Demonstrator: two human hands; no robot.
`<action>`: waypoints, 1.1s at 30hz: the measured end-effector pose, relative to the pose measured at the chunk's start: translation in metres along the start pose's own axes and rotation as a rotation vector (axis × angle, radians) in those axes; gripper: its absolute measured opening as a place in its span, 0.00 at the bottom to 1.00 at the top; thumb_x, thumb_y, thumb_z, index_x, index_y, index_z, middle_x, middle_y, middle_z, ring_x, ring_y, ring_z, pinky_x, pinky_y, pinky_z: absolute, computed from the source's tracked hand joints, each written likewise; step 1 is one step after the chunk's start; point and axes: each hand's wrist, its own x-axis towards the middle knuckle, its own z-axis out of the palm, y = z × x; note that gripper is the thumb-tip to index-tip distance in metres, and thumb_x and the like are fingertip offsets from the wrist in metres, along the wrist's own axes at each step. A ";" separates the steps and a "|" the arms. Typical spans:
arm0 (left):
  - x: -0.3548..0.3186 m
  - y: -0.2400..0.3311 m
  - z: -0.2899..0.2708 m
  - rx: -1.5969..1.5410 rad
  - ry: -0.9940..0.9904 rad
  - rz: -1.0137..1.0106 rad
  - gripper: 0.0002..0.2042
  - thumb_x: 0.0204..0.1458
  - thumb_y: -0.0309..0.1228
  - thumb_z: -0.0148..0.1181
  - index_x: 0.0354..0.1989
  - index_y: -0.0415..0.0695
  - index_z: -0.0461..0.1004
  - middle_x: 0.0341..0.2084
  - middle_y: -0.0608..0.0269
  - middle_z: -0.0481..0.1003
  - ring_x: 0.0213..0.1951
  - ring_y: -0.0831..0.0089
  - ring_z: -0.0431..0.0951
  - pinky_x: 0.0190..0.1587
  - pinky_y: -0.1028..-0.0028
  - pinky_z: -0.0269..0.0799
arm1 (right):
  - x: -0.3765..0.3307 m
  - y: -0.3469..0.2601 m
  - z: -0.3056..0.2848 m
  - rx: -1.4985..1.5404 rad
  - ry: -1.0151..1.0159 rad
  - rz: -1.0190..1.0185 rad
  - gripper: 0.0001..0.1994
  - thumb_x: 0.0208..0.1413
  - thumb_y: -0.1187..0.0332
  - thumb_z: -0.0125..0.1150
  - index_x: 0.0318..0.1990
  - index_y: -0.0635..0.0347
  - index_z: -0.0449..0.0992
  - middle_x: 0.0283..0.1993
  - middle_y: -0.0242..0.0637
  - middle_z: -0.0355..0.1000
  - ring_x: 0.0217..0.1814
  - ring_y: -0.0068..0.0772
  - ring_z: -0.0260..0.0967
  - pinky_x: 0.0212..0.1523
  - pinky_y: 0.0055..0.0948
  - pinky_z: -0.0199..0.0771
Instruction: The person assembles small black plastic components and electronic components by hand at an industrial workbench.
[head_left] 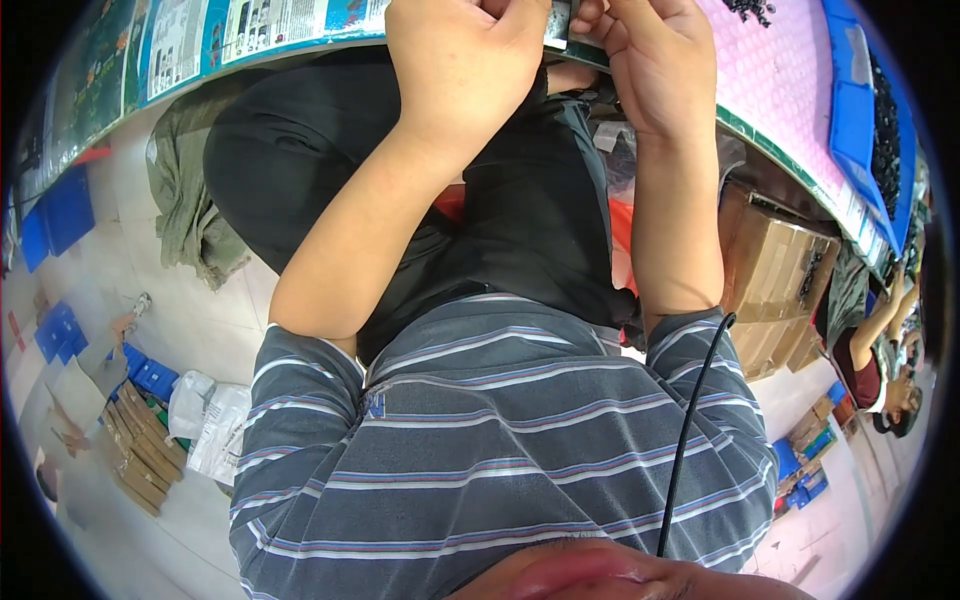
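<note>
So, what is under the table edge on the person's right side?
Brown cardboard boxes stand under the table, beside the right forearm. Their lower parts and whatever lies behind them are hidden.

Cardboard boxes [775, 270], blue bins [855, 110].

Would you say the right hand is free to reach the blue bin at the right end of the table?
Probably not right now: the right hand and the left hand both grip a small part. The way along the table to the blue bin looks unobstructed.

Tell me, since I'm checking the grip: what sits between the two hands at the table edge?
In the head view, a small dark part sits between the left hand and right hand, pinched by both, mostly hidden.
</note>
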 end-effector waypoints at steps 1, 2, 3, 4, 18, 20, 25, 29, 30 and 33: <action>0.000 -0.001 -0.002 -0.036 -0.015 -0.031 0.08 0.60 0.22 0.65 0.43 0.29 0.80 0.29 0.62 0.82 0.29 0.85 0.77 0.31 0.82 0.72 | -0.002 0.000 0.001 0.000 -0.004 -0.005 0.07 0.70 0.67 0.59 0.44 0.61 0.75 0.33 0.27 0.72 0.32 0.18 0.71 0.37 0.20 0.76; -0.001 0.000 -0.004 -0.037 -0.013 -0.025 0.08 0.60 0.22 0.65 0.43 0.29 0.80 0.29 0.62 0.82 0.29 0.85 0.77 0.31 0.82 0.72 | -0.005 -0.001 0.002 -0.020 0.018 0.014 0.07 0.70 0.67 0.59 0.44 0.61 0.75 0.32 0.27 0.73 0.32 0.18 0.71 0.37 0.21 0.76; -0.001 0.000 -0.006 0.040 -0.014 -0.049 0.08 0.60 0.22 0.65 0.43 0.30 0.80 0.29 0.62 0.82 0.29 0.84 0.77 0.31 0.81 0.72 | -0.006 0.000 0.004 -0.039 0.038 0.032 0.06 0.70 0.68 0.59 0.44 0.61 0.75 0.32 0.27 0.73 0.32 0.19 0.71 0.37 0.21 0.77; -0.002 0.001 -0.006 0.108 -0.023 -0.071 0.08 0.60 0.23 0.66 0.43 0.30 0.80 0.29 0.62 0.82 0.28 0.84 0.77 0.31 0.81 0.72 | -0.004 0.011 -0.003 -0.045 0.039 0.020 0.06 0.70 0.68 0.59 0.44 0.61 0.75 0.32 0.27 0.73 0.32 0.19 0.71 0.37 0.21 0.77; -0.026 -0.012 -0.023 0.144 -0.241 0.116 0.11 0.55 0.27 0.73 0.45 0.38 0.83 0.27 0.68 0.81 0.24 0.88 0.73 0.27 0.84 0.69 | -0.050 0.002 -0.024 0.042 -0.066 -0.015 0.08 0.68 0.71 0.61 0.49 0.67 0.76 0.38 0.36 0.77 0.36 0.23 0.75 0.41 0.24 0.78; -0.021 -0.005 -0.035 0.143 -0.376 0.193 0.12 0.53 0.27 0.74 0.45 0.39 0.83 0.28 0.67 0.81 0.24 0.88 0.73 0.27 0.85 0.69 | -0.053 -0.009 -0.031 0.080 -0.021 -0.007 0.07 0.68 0.72 0.60 0.48 0.67 0.76 0.36 0.36 0.76 0.34 0.26 0.74 0.39 0.27 0.77; 0.028 0.010 -0.091 0.319 -0.214 0.092 0.14 0.59 0.31 0.70 0.51 0.40 0.82 0.38 0.66 0.83 0.38 0.82 0.80 0.46 0.79 0.75 | -0.037 -0.114 -0.131 0.241 0.218 -0.238 0.10 0.70 0.66 0.55 0.42 0.66 0.74 0.38 0.39 0.74 0.37 0.30 0.67 0.43 0.30 0.72; 0.093 -0.019 -0.128 0.917 0.088 0.076 0.20 0.52 0.41 0.74 0.50 0.45 0.83 0.32 0.58 0.82 0.31 0.77 0.80 0.36 0.74 0.75 | -0.014 -0.138 -0.170 0.106 0.785 -0.449 0.08 0.67 0.67 0.55 0.40 0.64 0.72 0.34 0.39 0.70 0.33 0.31 0.63 0.37 0.31 0.70; 0.099 -0.031 -0.125 0.901 0.075 0.092 0.20 0.52 0.41 0.74 0.50 0.45 0.83 0.32 0.58 0.82 0.31 0.77 0.80 0.36 0.74 0.75 | -0.007 -0.131 -0.194 -0.013 0.620 -0.449 0.07 0.66 0.70 0.58 0.39 0.65 0.74 0.32 0.38 0.71 0.29 0.29 0.64 0.33 0.30 0.71; 0.103 -0.072 -0.141 1.034 0.143 0.550 0.10 0.57 0.32 0.67 0.43 0.41 0.84 0.38 0.53 0.82 0.35 0.57 0.82 0.42 0.65 0.78 | 0.006 -0.079 -0.143 -0.599 0.507 -0.346 0.08 0.62 0.70 0.66 0.42 0.66 0.81 0.36 0.37 0.80 0.33 0.25 0.77 0.36 0.26 0.78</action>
